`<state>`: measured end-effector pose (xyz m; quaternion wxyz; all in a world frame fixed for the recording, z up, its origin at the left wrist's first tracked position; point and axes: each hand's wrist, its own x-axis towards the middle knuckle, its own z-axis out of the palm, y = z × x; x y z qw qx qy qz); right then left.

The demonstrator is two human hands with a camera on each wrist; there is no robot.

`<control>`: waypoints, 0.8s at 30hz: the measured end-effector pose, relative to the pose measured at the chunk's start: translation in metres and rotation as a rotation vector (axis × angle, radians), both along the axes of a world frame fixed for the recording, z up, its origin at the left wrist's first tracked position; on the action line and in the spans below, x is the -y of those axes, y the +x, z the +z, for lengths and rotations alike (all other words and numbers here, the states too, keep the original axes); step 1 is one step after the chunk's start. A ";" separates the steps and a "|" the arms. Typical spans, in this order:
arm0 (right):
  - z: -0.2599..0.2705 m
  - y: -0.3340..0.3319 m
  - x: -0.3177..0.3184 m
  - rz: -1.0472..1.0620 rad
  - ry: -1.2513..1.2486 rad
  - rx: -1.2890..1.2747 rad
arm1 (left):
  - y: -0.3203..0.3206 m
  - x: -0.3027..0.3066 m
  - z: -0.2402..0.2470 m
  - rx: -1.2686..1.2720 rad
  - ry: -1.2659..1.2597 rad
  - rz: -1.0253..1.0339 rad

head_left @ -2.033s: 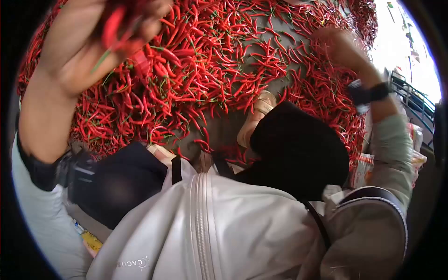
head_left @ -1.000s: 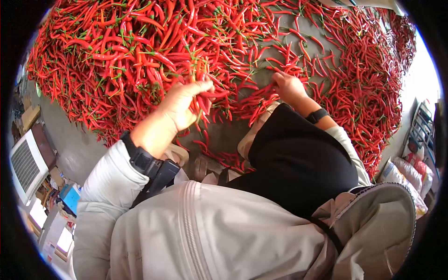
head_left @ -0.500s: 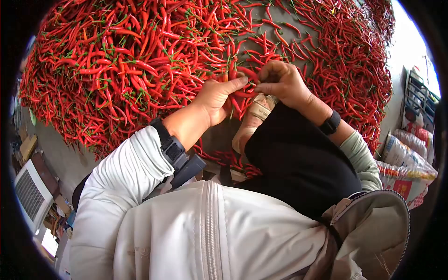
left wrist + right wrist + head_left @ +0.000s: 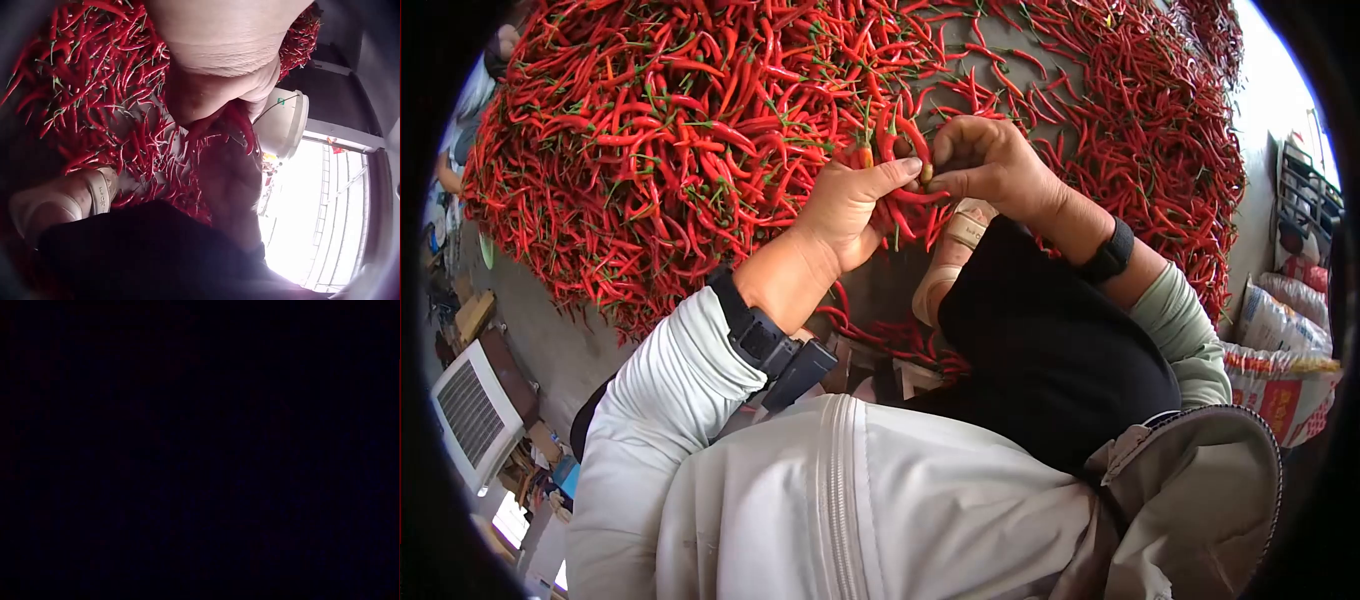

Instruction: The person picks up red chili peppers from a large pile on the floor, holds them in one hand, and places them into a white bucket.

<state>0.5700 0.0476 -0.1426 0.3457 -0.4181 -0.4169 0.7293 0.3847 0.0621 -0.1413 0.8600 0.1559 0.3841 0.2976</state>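
Note:
A wide heap of red chillies (image 4: 700, 120) with green stems covers the grey floor. My left hand (image 4: 855, 205) grips a small bunch of chillies (image 4: 890, 150), stems pointing up. My right hand (image 4: 980, 160) meets it from the right and pinches one chilli stem (image 4: 927, 172) of that bunch between thumb and fingers. In the left wrist view my left hand (image 4: 219, 81) fills the top, with red chillies (image 4: 240, 125) hanging from it over the spread pile (image 4: 94, 81). The right wrist view is wholly dark.
My knee in black trousers (image 4: 1040, 340) and a beige sandal (image 4: 945, 270) lie just under the hands. Printed sacks (image 4: 1285, 340) stand at the right. A white bucket (image 4: 287, 122) sits beyond the pile. A white grille unit (image 4: 465, 410) and boxes lie at the lower left.
Two seconds ago the hands were far apart, the left raised with chillies. They came together over the sandal; now the right hand's fingers pinch at the bunch held a little higher.

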 end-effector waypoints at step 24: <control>-0.148 0.049 0.046 0.520 0.448 1.423 | -0.066 -0.051 -0.016 -0.087 -0.148 0.118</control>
